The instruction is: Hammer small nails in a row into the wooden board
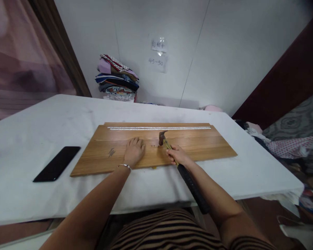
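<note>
My right hand [177, 155] is wrapped round the upper handle of a claw hammer [191, 187], whose black grip trails back toward my body. The hammer's rusty head is at the middle of a wooden board [94, 149], over a short row of small dark marks or nail heads. Whether the head touches the board I cannot tell. My left hand [134, 151] lies flat on the board, fingers stretched forward, left of the hammer. Several loose nails [111, 152] lie on the board further left. Two thin white strips [159, 128] run along its far edge.
A black phone [57, 164] lies left of the board on the white-covered table [75, 114]. Folded clothes [117, 78] are stacked at the back by the wall. Paper notes [157, 62] hang on the wall. More cloth [289, 146] is piled beyond the table's right edge.
</note>
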A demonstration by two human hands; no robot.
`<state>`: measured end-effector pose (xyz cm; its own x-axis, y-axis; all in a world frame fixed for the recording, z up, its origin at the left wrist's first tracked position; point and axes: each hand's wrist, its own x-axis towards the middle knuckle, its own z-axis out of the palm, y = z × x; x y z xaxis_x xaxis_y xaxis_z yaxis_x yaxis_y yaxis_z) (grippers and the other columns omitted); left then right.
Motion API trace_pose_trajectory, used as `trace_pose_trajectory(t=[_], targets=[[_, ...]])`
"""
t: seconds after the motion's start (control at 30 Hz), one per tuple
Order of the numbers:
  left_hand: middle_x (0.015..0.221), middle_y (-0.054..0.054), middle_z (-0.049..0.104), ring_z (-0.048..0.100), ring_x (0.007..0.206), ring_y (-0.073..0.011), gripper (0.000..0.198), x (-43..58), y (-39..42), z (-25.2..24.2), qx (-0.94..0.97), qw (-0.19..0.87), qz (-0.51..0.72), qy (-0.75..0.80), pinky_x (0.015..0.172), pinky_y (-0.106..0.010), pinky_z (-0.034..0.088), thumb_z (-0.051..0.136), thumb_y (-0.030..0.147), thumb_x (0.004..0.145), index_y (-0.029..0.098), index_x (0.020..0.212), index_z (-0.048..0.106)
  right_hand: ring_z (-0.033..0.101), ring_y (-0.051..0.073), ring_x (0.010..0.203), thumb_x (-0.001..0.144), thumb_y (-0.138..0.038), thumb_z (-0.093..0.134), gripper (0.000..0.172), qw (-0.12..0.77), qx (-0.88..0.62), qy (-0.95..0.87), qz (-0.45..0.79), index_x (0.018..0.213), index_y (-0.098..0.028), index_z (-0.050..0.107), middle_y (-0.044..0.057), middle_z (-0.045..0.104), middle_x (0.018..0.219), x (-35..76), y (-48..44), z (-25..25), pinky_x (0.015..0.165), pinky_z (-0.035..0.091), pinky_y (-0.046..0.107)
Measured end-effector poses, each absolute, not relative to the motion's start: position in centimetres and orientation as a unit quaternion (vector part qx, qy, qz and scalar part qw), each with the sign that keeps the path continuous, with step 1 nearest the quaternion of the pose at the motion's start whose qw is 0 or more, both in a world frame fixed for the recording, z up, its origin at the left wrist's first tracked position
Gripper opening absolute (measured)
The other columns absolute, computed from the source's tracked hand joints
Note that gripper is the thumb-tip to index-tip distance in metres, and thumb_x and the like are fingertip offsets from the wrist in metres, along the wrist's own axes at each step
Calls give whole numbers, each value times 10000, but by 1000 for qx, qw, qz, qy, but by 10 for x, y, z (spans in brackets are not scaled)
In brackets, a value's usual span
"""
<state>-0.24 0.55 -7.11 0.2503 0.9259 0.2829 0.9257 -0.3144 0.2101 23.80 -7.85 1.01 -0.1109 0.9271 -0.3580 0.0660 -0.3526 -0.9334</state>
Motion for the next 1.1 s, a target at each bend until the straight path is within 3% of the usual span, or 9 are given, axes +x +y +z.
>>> trace_pose_trajectory(t=[0.47, 1.1], targets=[[1458, -187, 727, 624, 1420, -350, 344, -5, 4, -71, 792, -2, 200, 577, 1247, -542, 465, 493, 315, 1037, 210, 1241, 749, 382, 80, 384, 750, -420, 748, 309, 369, -567, -439, 592, 836, -268, 493, -131, 454, 492, 235, -79, 11, 375, 312, 208], [1468, -211, 710, 609, 1436, -353, 392, -3, 5, -70, 794, -2, 183, 579, 1262, -523, 443, 449, 315, 1048, 168, 1271, 736, 372, 78, 394, 795, -388, 748, 331, 364, -570, -416, 608, 842, -273, 441, -137, 441, 482, 232, -79, 3, 382, 288, 197]])
